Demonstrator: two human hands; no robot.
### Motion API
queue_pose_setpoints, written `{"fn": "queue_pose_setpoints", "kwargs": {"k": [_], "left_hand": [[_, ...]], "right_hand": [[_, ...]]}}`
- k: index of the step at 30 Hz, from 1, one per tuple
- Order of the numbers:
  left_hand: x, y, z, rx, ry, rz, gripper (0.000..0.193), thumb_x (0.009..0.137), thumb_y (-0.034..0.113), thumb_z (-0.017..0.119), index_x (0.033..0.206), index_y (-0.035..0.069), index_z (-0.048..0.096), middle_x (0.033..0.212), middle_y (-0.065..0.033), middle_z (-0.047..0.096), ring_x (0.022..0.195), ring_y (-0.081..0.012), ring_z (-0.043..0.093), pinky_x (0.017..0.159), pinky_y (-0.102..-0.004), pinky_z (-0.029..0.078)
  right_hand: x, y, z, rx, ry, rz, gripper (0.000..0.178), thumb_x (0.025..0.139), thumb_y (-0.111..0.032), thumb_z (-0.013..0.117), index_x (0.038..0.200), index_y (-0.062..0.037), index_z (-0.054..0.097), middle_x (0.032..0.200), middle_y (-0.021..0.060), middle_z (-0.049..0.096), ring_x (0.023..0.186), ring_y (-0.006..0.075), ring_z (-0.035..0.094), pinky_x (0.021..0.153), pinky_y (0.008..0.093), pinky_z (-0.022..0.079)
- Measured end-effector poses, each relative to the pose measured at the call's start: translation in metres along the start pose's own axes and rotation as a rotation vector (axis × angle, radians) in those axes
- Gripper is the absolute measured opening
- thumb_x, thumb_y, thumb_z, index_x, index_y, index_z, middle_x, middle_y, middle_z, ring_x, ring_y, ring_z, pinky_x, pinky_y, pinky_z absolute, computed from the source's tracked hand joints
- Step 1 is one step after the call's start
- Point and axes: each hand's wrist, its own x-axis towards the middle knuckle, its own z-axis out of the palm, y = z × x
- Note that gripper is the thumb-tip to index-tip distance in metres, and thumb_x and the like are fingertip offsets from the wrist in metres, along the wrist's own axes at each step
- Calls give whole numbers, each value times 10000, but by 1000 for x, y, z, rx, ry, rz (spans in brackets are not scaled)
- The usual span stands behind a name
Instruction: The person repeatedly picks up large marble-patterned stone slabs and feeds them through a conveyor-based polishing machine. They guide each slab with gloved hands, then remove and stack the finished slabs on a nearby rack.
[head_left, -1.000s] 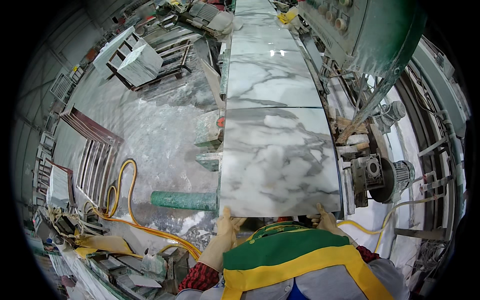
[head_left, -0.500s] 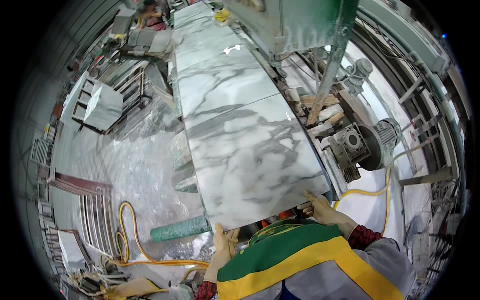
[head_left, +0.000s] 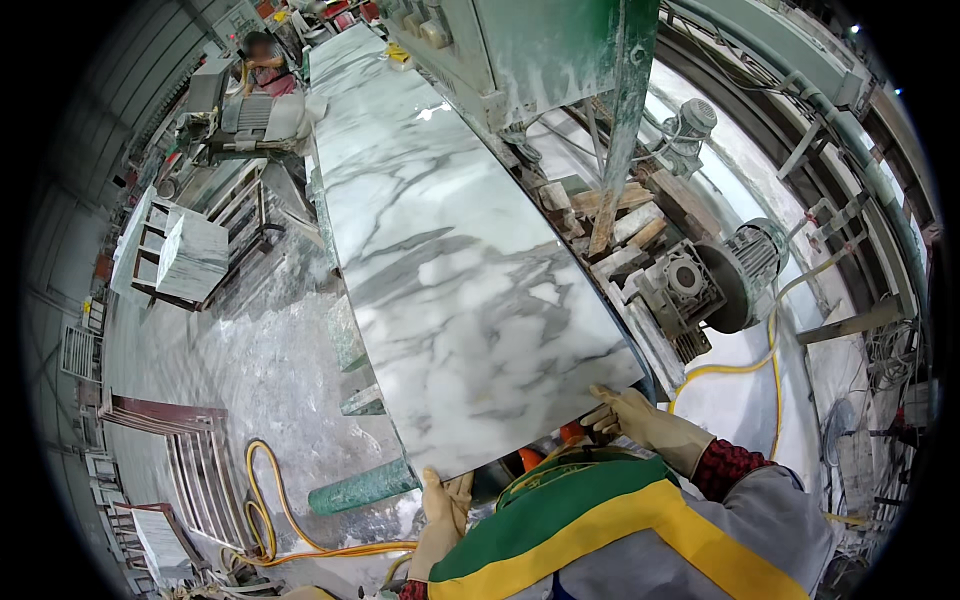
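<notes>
Two gloved hands are set on the near edge of a white marble slab (head_left: 460, 300) with grey veining. The left hand (head_left: 445, 500) is closed on the slab's near left corner, fingers curled up over the edge; the right hand (head_left: 630, 418) is clamped on the near right corner, fingers laid along the rim. Between the two grips the slab's short near edge runs slightly tilted, higher at the right grip, with a green and yellow vest (head_left: 590, 530) just below it. Away from both grips the slab stretches long and narrow toward the far end of the bench, where a further pale slab (head_left: 350, 70) is seen in line with it.

Just beyond the right grip, the slab's long right edge lies close beside a grey electric motor (head_left: 745, 275) and gear housing, stacked timber blocks (head_left: 610, 215) and a green machine frame (head_left: 560, 50); little open room is left on that side. A yellow hose (head_left: 740, 368) is looped just beyond the right hand. Outward of the left grip the long edge stands free over a wet, pale floor (head_left: 270, 360), with wide open room there. A green roller (head_left: 362, 487) lies near the left hand, and a yellow-orange hose (head_left: 275, 520) is coiled further outward. A rack with a marble block (head_left: 190, 255) stands well apart.
</notes>
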Motion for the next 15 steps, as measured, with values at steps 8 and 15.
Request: {"fn": "queue_pose_setpoints", "kwargs": {"k": [8, 15], "left_hand": [[4, 2, 6, -9, 74, 11, 615, 1205, 486, 446, 1648, 59, 414, 1630, -123, 567, 1410, -362, 644, 1039, -441, 665], [5, -4, 12, 66, 110, 0, 626, 1201, 498, 450, 1645, 57, 421, 1610, -132, 586, 1399, -323, 662, 1140, -447, 620]], "right_hand": [[-5, -11, 9, 33, 67, 20, 660, 1044, -565, 764, 1337, 26, 741, 1085, 216, 842, 769, 209, 732, 676, 299, 564], [-8, -10, 3, 19, 79, -22, 694, 1015, -548, 806, 1362, 47, 710, 1061, 201, 846, 763, 189, 694, 701, 310, 540]]}}
